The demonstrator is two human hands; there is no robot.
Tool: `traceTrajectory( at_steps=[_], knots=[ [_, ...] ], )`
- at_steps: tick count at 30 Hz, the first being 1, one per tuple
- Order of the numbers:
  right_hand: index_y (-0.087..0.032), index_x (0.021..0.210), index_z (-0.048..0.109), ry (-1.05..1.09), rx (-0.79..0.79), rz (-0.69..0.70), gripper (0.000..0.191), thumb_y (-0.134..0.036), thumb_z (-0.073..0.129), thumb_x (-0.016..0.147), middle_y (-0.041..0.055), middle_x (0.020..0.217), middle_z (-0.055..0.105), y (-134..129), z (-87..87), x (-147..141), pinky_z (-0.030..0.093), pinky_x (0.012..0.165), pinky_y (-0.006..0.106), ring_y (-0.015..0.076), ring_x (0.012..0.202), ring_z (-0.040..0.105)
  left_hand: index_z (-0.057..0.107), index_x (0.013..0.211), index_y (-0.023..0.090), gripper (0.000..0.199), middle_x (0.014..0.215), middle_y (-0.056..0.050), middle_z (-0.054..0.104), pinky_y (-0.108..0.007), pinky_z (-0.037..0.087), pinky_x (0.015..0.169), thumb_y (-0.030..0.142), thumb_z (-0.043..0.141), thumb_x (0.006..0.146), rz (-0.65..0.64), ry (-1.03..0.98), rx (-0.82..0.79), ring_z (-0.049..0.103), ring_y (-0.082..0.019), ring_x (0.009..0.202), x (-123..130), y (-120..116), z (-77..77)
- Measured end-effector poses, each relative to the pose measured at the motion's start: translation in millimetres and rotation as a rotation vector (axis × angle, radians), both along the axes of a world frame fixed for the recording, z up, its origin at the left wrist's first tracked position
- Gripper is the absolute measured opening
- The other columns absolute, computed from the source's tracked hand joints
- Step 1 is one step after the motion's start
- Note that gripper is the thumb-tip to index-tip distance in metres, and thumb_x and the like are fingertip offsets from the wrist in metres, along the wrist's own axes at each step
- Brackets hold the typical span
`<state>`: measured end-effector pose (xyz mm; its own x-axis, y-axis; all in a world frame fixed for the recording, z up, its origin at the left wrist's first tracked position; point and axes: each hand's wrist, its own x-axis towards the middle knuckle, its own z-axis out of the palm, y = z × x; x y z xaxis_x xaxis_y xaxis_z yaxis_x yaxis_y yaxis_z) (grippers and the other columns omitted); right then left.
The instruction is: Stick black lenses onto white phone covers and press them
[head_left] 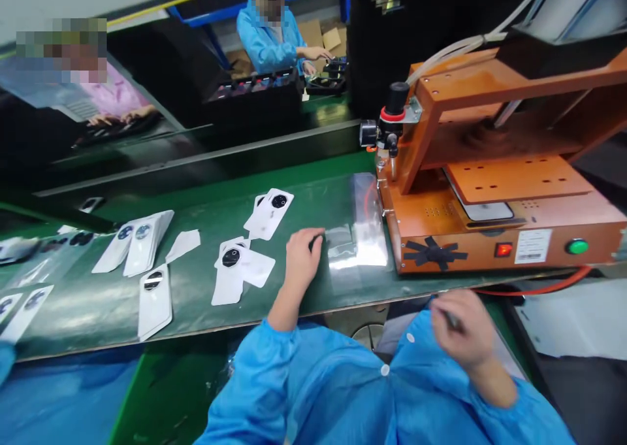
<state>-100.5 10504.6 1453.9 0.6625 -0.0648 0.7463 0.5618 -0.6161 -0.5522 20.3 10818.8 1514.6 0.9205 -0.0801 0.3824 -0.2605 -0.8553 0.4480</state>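
Note:
My left hand (302, 257) rests on the green bench, fingers loosely bent, with a dark gap between thumb and forefinger. Beside its fingertips lies clear plastic film (356, 255). My right hand (463, 327) is raised in front of my body, below the bench edge. Its fingers are curled and blurred; something small and dark shows among them, too unclear to name. Left of my left hand lie white phone back covers with round black camera areas: one group (228, 281) closer in and another pair (274, 213) behind it.
An orange press machine (421, 229) stands at right, with a white-bordered panel (484, 210) under its plate. A stack of white covers (147, 242) and a single cover (155, 308) lie farther left. A co-worker in blue (269, 46) and another in pink (115, 95) work across the bench.

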Motion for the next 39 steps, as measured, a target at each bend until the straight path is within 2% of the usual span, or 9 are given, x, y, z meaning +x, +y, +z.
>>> traceTrajectory(
  at_steps=[3,7,13,18,20,24,31,36,39],
  knots=[
    [-0.027,0.110,0.060,0.006,-0.085,0.355,0.036,-0.005,0.065,0.082,0.0037,0.085,0.069,47.5,8.9,13.0,0.055,0.057,0.039,0.0206,0.070,0.062,0.073,0.118,0.024,0.026,0.125,-0.003,0.074,-0.043,0.043,0.108,0.025,0.058,0.098,-0.075,0.024,0.062,0.061,-0.024,0.121,37.8,5.5,-2.9],
    [-0.023,0.111,0.060,0.039,-0.080,0.485,0.030,-0.005,0.063,0.088,0.0044,0.091,0.067,78.3,26.7,37.2,0.053,0.069,0.037,0.0190,0.081,0.060,0.070,0.128,0.027,0.040,0.142,-0.004,0.065,-0.054,0.035,0.112,0.034,0.074,0.089,-0.084,0.151,0.146,0.049,-0.033,0.136,40.1,-1.5,-9.3],
    [-0.019,0.103,0.065,0.128,-0.222,0.337,0.010,-0.017,0.055,0.099,0.0062,0.093,0.067,104.7,46.5,89.1,0.049,0.081,0.036,0.0204,0.090,0.061,0.071,0.123,0.029,0.039,0.138,-0.001,0.068,-0.049,0.034,0.111,0.039,0.078,0.086,-0.057,0.111,0.080,0.052,-0.027,0.130,-5.0,7.9,-23.3],
    [-0.018,0.119,0.065,0.215,-0.464,0.325,0.023,-0.018,0.062,0.096,0.0085,0.117,0.071,137.2,33.4,138.8,0.043,0.089,0.039,0.0249,0.107,0.061,0.074,0.113,0.029,0.028,0.122,-0.001,0.075,-0.046,0.036,0.107,0.037,0.078,0.086,-0.028,0.083,0.038,0.056,-0.024,0.122,-9.5,9.1,-25.6],
    [-0.018,0.121,0.064,0.215,-0.507,0.332,0.025,-0.019,0.063,0.097,0.0070,0.116,0.072,143.3,25.8,148.0,0.040,0.087,0.038,0.0239,0.104,0.062,0.073,0.107,0.028,0.022,0.113,-0.001,0.076,-0.044,0.037,0.106,0.035,0.077,0.087,-0.018,0.087,0.008,0.058,-0.023,0.116,-7.5,8.2,-24.4],
    [-0.017,0.115,0.067,0.122,-0.625,0.263,0.018,-0.023,0.055,0.102,0.0059,0.095,0.072,142.2,23.7,147.2,0.035,0.080,0.037,0.0225,0.089,0.061,0.073,0.097,0.026,0.013,0.103,0.000,0.075,-0.042,0.038,0.104,0.030,0.077,0.086,0.019,0.088,-0.047,0.060,-0.021,0.110,-4.7,9.0,-23.8],
    [-0.013,0.101,0.069,-0.067,-0.886,0.271,0.019,-0.015,0.050,0.101,0.0105,0.101,0.067,142.8,51.7,132.1,0.035,0.085,0.041,0.0257,0.094,0.054,0.075,0.094,0.027,0.006,0.104,0.002,0.077,-0.044,0.036,0.102,0.029,0.070,0.093,-0.013,0.031,-0.015,0.059,-0.021,0.110,-3.5,10.4,-30.7],
    [-0.012,0.092,0.067,-0.050,-0.969,0.208,0.014,-0.012,0.054,0.096,0.0118,0.092,0.062,144.1,53.4,132.5,0.035,0.077,0.042,0.0283,0.090,0.050,0.074,0.115,0.029,0.023,0.131,0.000,0.071,-0.048,0.035,0.106,0.037,0.067,0.094,-0.059,0.014,0.111,0.056,-0.023,0.121,-10.0,5.4,-29.3],
    [-0.013,0.091,0.065,-0.030,-0.935,0.142,0.012,-0.011,0.054,0.095,0.0124,0.094,0.063,134.3,51.0,125.3,0.037,0.076,0.042,0.0284,0.089,0.051,0.067,0.129,0.028,0.038,0.143,-0.002,0.064,-0.052,0.030,0.113,0.046,0.064,0.095,-0.095,0.018,0.182,0.052,-0.025,0.131,-14.4,5.5,-24.9]
  ],
)
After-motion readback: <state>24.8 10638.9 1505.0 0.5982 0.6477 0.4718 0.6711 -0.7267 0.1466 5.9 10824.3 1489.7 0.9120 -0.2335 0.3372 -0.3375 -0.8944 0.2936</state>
